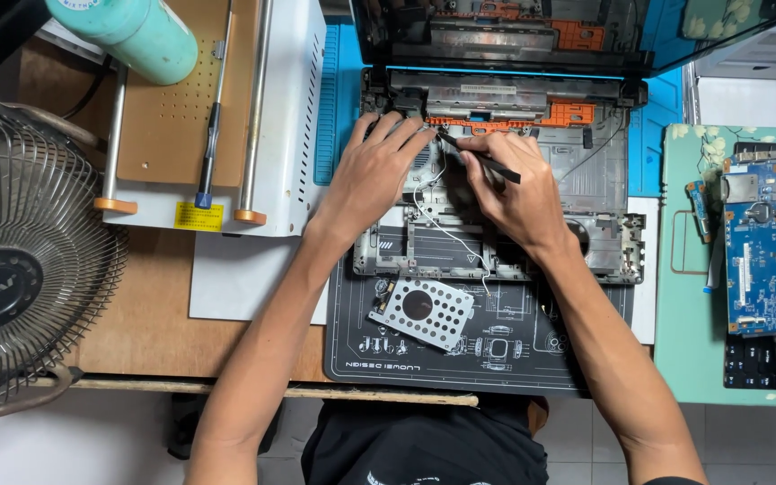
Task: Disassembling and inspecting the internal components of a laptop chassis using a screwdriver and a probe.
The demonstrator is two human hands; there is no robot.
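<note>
Thin black pointed tool sits over the open grey plastic laptop base, long axis diagonal, tip up-left toward the orange hinge strip. Right hand fingers pinched shut on it. Left hand flat, fingers spread on the base. Perforated silver drive bracket lies below on the black printed mat.

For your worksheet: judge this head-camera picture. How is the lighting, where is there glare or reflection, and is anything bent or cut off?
Head view: even, soft light with faint shadows; the glossy laptop screen mirrors the orange parts of the open laptop base; the fan bulges at the left edge and is cropped; both hands, left hand and right hand, look sharp.
</note>
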